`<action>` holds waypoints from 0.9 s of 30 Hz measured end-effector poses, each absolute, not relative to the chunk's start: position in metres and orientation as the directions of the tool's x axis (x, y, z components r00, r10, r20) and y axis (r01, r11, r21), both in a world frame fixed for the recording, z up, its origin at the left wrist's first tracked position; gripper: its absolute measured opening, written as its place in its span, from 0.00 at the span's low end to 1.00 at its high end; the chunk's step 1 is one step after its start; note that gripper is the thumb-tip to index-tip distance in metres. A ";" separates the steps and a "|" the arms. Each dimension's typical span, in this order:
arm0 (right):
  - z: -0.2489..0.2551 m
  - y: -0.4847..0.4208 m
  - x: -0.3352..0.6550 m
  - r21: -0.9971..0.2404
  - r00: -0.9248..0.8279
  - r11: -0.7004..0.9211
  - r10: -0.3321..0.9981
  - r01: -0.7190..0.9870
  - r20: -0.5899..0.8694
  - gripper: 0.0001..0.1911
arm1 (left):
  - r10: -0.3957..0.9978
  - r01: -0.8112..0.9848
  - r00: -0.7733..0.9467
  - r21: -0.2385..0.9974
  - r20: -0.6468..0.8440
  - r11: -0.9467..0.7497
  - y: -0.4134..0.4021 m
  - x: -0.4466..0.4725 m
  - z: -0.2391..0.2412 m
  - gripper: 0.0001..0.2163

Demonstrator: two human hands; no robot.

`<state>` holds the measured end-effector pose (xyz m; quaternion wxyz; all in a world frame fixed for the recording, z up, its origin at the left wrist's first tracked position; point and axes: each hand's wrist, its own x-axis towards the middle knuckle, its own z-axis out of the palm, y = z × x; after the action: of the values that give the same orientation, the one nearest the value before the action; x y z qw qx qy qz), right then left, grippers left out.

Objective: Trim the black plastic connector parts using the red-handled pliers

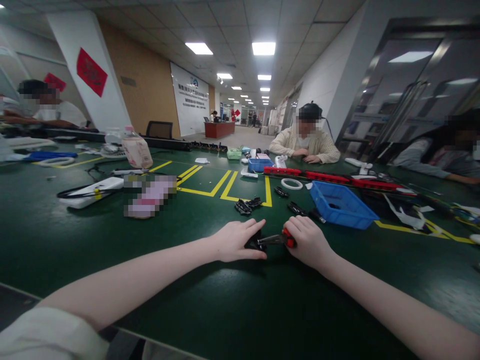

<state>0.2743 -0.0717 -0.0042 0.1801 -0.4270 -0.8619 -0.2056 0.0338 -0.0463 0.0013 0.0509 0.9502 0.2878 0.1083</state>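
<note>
Left hand (237,241) holding black part (252,241), right hand (309,242) gripping pliers (274,239); green tabletop (225,305)

Left sleeve (52,334): was pale, loose-fitting, ended near the elbow.
Forearms (150,275): were bare.
Left hand (237,241): was ungloved.
Right hand (310,246): was ungloved.

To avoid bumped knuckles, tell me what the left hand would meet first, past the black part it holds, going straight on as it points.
Most likely the red-handled pliers, whose metal nose reaches the black part in the left hand; then the right hand gripping them. Depth is unclear.
</note>
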 end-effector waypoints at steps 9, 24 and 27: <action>-0.003 -0.070 0.274 0.156 -0.591 0.591 0.676 0.792 0.441 0.05 | 0.585 0.543 0.784 0.230 0.208 -0.808 -0.048 0.035 0.001 0.38; -0.005 -0.064 0.275 0.060 -0.615 0.642 0.698 0.765 0.366 0.06 | 0.557 0.498 0.792 0.264 0.251 -0.826 -0.048 0.034 0.001 0.36; -0.004 -0.065 0.275 0.045 -0.610 0.642 0.702 0.766 0.368 0.07 | 0.538 0.491 0.809 0.233 0.236 -0.840 -0.047 0.034 0.001 0.34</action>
<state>0.2752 -0.0647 -0.0045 0.1607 -0.4114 -0.8916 -0.0995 0.0344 -0.0470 0.0007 0.0804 0.9476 0.2716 0.1476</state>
